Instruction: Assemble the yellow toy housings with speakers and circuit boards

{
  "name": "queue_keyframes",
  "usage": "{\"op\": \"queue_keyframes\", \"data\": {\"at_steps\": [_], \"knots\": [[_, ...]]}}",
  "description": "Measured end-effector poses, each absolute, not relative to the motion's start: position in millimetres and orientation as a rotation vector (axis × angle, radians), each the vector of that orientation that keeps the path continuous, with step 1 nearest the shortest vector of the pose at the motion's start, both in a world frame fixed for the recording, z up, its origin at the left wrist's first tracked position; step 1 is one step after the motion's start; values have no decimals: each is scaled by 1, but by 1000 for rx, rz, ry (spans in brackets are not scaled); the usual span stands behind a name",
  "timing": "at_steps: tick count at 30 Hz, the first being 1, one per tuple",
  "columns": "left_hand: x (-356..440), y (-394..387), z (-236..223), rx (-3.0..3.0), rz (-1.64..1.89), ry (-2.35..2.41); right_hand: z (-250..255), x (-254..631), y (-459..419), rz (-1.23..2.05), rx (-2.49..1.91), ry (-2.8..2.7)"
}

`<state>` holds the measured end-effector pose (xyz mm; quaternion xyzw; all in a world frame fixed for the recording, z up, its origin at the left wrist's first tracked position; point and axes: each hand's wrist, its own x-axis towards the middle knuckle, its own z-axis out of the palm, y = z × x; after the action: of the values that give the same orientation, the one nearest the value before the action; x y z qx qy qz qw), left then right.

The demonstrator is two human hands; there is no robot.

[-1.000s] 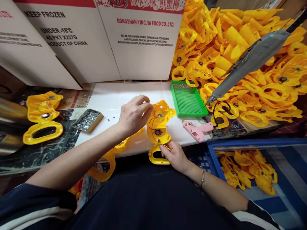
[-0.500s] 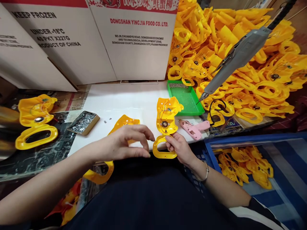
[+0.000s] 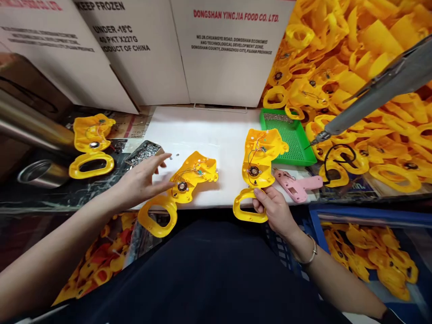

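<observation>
My right hand [image 3: 275,208] grips the looped handle of a yellow plastic shell half [image 3: 258,155]; wires and a round black speaker show inside it. My left hand [image 3: 143,177] is open, fingers spread, between a small box of metal parts [image 3: 143,153] and a second yellow shell half [image 3: 194,177]. That second shell lies on the white board [image 3: 222,148] with its wiring facing up and its loop over the front edge. Beside my right hand lies a pink plastic part [image 3: 297,184] with an opening in it.
A grey electric screwdriver [image 3: 371,94] hangs at the right, above a green tray [image 3: 293,139] of small parts. Yellow shells [image 3: 364,81] are heaped behind. Another shell [image 3: 92,132] lies far left near a metal cylinder [image 3: 37,121]. A blue crate [image 3: 313,220] stands lower right.
My left hand has moved left, away from the shell in my right hand and toward the small box, uncovering the second shell. The right hand keeps its hold. The whole view has shifted.
</observation>
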<state>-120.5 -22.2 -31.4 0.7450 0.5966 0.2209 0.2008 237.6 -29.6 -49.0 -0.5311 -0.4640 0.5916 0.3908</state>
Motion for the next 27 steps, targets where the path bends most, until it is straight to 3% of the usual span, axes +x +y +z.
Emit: {"op": "queue_keyframes", "data": {"at_steps": [4, 20, 27], "knots": [[-111, -32, -49, 1768, 533, 1517, -49, 229, -30, 1534, -1333, -1211], [-33, -21, -62, 1331, 1241, 1372, -60, 203, -41, 1674, -1138, -1248], [8, -23, -60, 1300, 1386, 1214, -54, 191, -44, 1556, -1105, -1478]]}}
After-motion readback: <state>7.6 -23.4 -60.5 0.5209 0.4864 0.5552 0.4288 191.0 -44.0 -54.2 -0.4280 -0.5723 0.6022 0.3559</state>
